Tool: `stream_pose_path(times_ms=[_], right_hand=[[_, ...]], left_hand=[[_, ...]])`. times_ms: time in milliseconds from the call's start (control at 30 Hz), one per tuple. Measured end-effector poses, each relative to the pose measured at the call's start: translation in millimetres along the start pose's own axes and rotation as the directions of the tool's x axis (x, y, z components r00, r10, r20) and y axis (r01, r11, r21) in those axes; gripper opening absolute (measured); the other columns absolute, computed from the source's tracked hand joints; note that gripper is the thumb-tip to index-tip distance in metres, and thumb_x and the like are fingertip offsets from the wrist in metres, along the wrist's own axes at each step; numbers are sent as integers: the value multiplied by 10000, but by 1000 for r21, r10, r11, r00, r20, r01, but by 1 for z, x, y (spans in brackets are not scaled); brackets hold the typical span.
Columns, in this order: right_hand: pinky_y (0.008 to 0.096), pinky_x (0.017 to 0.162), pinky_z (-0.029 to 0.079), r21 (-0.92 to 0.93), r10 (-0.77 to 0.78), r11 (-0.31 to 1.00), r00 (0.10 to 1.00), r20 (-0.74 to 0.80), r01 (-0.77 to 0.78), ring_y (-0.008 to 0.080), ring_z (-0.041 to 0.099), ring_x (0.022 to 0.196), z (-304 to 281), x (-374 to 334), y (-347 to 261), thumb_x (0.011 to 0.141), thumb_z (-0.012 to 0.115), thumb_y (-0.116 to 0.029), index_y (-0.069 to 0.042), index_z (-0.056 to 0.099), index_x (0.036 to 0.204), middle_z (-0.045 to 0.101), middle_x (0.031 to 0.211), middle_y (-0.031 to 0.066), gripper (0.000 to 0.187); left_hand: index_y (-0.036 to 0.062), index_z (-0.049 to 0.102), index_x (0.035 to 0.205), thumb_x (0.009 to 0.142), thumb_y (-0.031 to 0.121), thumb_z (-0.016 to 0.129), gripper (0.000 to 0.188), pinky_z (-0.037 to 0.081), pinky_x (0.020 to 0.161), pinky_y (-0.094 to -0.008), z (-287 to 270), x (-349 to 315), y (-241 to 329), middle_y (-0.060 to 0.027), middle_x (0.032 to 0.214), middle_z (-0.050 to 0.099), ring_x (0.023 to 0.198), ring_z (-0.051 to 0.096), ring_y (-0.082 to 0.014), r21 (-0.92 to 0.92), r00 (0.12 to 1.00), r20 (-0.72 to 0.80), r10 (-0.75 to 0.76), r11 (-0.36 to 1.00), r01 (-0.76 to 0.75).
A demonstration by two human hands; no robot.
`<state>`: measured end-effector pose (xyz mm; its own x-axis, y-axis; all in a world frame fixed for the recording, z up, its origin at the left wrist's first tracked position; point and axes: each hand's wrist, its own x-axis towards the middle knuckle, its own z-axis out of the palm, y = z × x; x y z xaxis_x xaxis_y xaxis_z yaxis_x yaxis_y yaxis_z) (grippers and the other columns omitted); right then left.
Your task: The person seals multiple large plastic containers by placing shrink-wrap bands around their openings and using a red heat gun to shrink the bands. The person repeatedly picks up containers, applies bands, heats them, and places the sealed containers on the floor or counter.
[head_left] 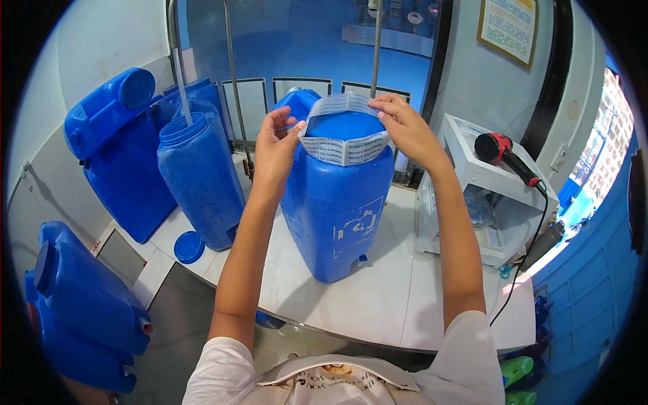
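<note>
A tall blue water container [337,209] stands upright on the white counter in front of me. Around its blue round cap [347,124] sits a loose, printed clear-white plastic seal band [344,151], wider than the cap and bent into corners. My left hand [278,143] pinches the band's left edge between thumb and fingers. On the far right side of the band, my right hand [403,128] grips its upper rim, fingers bent over it. The container's handle [297,101] shows behind the band.
Left, an uncapped blue container [199,175] has a filling pipe [181,81] in its mouth; a loose blue cap [189,247] lies beside it. More blue containers [125,155] stand further left. Right, a red-black heat gun [503,155] rests on a white shelf unit [466,172], its cord [530,250] hanging down.
</note>
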<state>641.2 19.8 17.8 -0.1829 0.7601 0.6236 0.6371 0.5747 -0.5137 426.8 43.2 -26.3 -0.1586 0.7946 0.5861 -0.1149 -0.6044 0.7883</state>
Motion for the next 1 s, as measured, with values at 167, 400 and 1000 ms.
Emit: stream_pose_path(times_ms=[167,400,1000], right_hand=[[294,962,344,61,35,998,999,-30,-34,213,480,1116,9,3,9,893,411,-118,-30,545,1191,504,1210,124,339],[307,987,326,177,105,980,993,-46,-95,220,473,1146,20,11,2,936,378,-202,-56,441,1297,527,1210,152,395],[379,1075,198,399,281,884,959,-35,-244,301,274,1316,30,-6,18,903,275,-587,-55,305,1377,303,1407,195,714]], left_hand=[[3,564,1155,876,73,523,291,451,824,-282,1,-3,2,-135,1008,633,926,600,-185,130,989,101,109,984,-121],[-7,531,1188,887,48,475,310,451,829,-297,13,-14,11,-218,1062,601,947,614,-256,443,979,35,199,875,-193],[-51,512,1179,902,100,413,331,461,783,-388,12,-23,8,-268,963,604,873,616,-361,560,979,56,196,805,-194]])
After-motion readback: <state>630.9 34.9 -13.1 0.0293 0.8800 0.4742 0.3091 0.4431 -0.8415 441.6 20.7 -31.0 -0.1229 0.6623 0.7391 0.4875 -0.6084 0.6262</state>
